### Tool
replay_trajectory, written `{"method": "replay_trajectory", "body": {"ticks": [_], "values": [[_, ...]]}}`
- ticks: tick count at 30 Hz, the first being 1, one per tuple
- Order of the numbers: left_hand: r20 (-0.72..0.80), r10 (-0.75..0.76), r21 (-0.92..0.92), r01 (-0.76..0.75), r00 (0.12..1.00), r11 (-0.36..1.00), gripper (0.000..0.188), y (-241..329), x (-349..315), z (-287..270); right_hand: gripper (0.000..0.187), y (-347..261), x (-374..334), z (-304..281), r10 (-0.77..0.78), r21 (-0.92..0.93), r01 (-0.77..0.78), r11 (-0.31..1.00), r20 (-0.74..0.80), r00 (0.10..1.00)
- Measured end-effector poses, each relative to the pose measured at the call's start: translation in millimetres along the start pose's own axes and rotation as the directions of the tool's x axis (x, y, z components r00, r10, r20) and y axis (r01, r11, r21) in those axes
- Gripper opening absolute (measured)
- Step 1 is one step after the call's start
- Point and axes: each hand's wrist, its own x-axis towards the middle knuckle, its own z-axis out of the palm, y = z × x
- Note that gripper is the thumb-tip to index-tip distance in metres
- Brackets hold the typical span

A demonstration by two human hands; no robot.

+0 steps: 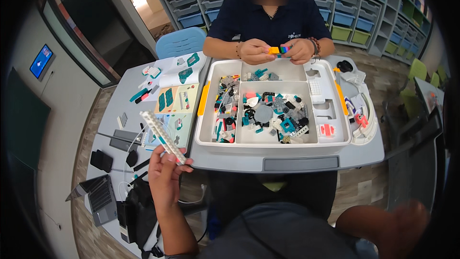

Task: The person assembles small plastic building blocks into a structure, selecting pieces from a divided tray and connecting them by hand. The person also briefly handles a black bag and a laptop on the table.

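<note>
Fingers of the left hand (163,175) are closed around the near end of a white-and-teal brick strip (158,133), held up left of a white box (268,149). The right hand (406,225) blurs at near right, its grip impossible to tell. The strip appears assembled; many bricks (286,108) remain loose. Opposite, a co-worker (268,24) holds a small yellow block (273,50).

Laptop (100,200) (open), blue chair (181,43), wall screen (41,62)

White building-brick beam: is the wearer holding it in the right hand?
No, the left hand grips the white building-brick beam near its lower end.
</note>
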Motion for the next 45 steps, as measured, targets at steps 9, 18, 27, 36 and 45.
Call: {"method": "replay_trajectory", "body": {"ticks": [9, 18, 27, 36, 45], "values": [[0.517, -0.201, 0.049, 0.206, 0.832, 0.977, 0.028, -31, -45, 75, 0.035, 130, -61, 50, 0.758, -0.439, -0.673, 0.596, 0.031, 0.651], [0.488, 0.034, 0.518, -0.321, 0.872, 0.793, 0.026, -49, -49, 102, 0.023, 148, -82, 58, 0.866, -0.396, -0.797, 0.456, -0.011, 0.501], [0.431, 0.154, 0.543, -0.391, 0.889, 0.743, 0.028, -65, -43, 114, 0.022, 169, -101, 60, 0.910, -0.077, -0.912, 0.403, -0.073, 0.408], [0.399, 0.178, 0.481, -0.371, 0.899, 0.794, 0.026, -72, -42, 116, 0.018, 168, -99, 65, 0.918, 0.039, -0.919, 0.391, -0.091, 0.387], [0.389, -0.025, 0.459, -0.170, 0.921, 0.872, 0.027, -60, -48, 115, 0.014, 167, -97, 49, 0.923, 0.077, -0.925, 0.373, -0.129, 0.362]]}}
